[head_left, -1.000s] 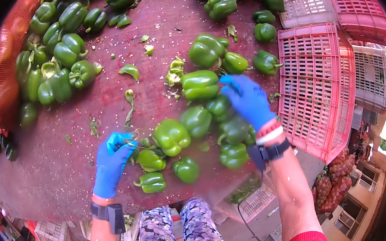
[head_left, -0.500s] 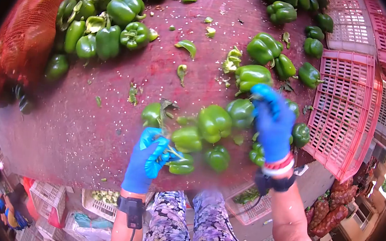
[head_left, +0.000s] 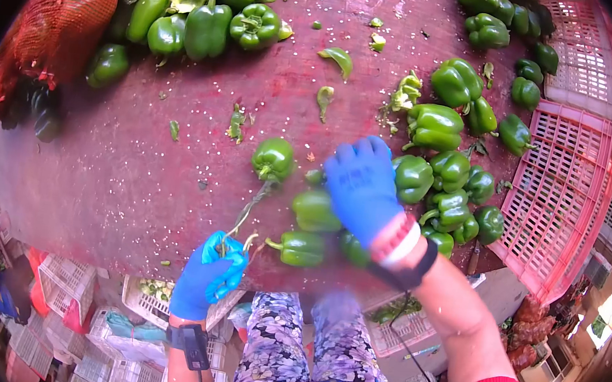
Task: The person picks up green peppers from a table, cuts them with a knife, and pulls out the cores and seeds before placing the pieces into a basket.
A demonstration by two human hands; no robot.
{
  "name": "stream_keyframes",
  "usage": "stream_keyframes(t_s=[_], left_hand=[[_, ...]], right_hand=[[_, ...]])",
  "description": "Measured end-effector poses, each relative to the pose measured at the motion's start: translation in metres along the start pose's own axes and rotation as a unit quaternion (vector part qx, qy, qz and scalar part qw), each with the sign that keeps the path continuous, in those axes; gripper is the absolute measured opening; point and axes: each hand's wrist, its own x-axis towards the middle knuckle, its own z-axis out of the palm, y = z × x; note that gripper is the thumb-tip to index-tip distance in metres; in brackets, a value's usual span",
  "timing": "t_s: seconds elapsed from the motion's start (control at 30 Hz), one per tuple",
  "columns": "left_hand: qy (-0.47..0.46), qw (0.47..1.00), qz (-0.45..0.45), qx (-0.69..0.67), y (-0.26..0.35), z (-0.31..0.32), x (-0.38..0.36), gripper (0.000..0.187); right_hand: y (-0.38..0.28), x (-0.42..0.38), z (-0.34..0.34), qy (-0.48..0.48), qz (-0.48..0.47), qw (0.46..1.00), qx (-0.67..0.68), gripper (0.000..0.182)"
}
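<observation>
My left hand (head_left: 212, 269), in a blue glove, is at the front edge of the red table (head_left: 119, 177). Its fingers are pinched on a thin green stalk (head_left: 247, 211) that runs up toward a single green pepper (head_left: 273, 159). My right hand (head_left: 361, 187), also gloved in blue, lies palm down with fingers slightly apart on a cluster of green peppers (head_left: 448, 200). A pepper (head_left: 313, 211) sits at its thumb side, and another (head_left: 302, 249) lies just below, close to the edge. What is under the palm is hidden.
A pile of green peppers (head_left: 204, 21) lies at the far left beside a red mesh sack (head_left: 54, 19). Pink plastic crates (head_left: 563, 183) stand to the right. Pepper scraps (head_left: 336, 59) and seeds litter the table. White crates (head_left: 90, 295) sit below the front edge.
My left hand has pulled back to the table's front edge with the stalk. My right hand has moved left and nearer over the peppers. The view has shifted, so everything sits further right.
</observation>
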Motion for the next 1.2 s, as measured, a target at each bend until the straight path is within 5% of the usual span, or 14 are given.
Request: stream_keyframes(t_s=[0.1, 0.23, 0.33, 0.43, 0.53, 0.63, 0.8, 0.9, 0.93, 1.0, 1.03, 1.1, 1.13, 1.2], left_hand=[[-0.006, 0.999, -0.028, -0.016, -0.010, 0.007, -0.009, 0.022], [-0.017, 0.999, 0.015, -0.026, -0.012, 0.027, 0.005, 0.033], [-0.033, 0.999, 0.040, -0.011, 0.005, 0.052, 0.023, 0.041], [-0.038, 0.998, 0.054, 0.024, 0.018, 0.064, 0.032, 0.034], [0.002, 1.000, 0.026, -0.005, 0.022, 0.044, 0.026, 0.019], [0.095, 0.995, 0.004, 0.031, 0.015, 0.001, -0.011, 0.018], [0.217, 0.975, 0.007, 0.050, -0.072, -0.137, -0.110, 0.019], [0.389, 0.918, -0.051, 0.055, -0.179, -0.231, -0.149, 0.023], [0.424, 0.849, -0.063, 0.308, -0.191, -0.243, -0.154, 0.025], [0.402, 0.545, -0.098, 0.729, -0.211, -0.253, -0.181, 0.029], [0.437, 0.609, -0.033, 0.661, -0.164, -0.217, -0.167, 0.037], [0.481, 0.578, 0.066, 0.655, -0.126, -0.208, -0.141, 0.035], [0.522, 0.505, 0.157, 0.669, -0.104, -0.197, -0.114, 0.036], [0.511, 0.619, 0.201, 0.561, -0.033, -0.156, -0.066, 0.054]], right_hand=[[-0.007, 0.042, 0.019, -0.216, -0.007, 0.976, -0.038, 0.008], [0.005, 0.039, 0.008, -0.044, 0.082, 0.988, 0.120, 0.018], [-0.008, 0.020, -0.015, 0.105, 0.161, 0.913, 0.361, 0.024], [-0.045, 0.005, -0.046, -0.048, 0.018, 0.891, 0.451, 0.023], [-0.033, 0.017, -0.038, -0.087, 0.101, 0.756, 0.641, 0.024], [0.012, 0.051, -0.011, 0.136, 0.154, 0.913, 0.353, 0.041], [0.065, 0.116, 0.013, 0.150, 0.107, 0.975, 0.125, 0.072], [0.057, 0.111, 0.008, 0.055, 0.063, 0.992, 0.098, 0.065], [0.054, 0.098, 0.006, 0.000, 0.033, 0.994, 0.100, 0.063], [0.049, 0.063, 0.001, -0.079, -0.015, 0.992, 0.102, 0.054], [0.051, 0.044, -0.003, -0.100, -0.034, 0.989, 0.101, 0.048], [0.054, 0.034, -0.022, -0.189, 0.042, 0.961, 0.196, 0.038], [0.061, 0.036, -0.020, -0.109, 0.051, 0.959, 0.257, 0.036], [0.072, 0.056, -0.016, 0.046, 0.068, 0.951, 0.297, 0.034]])
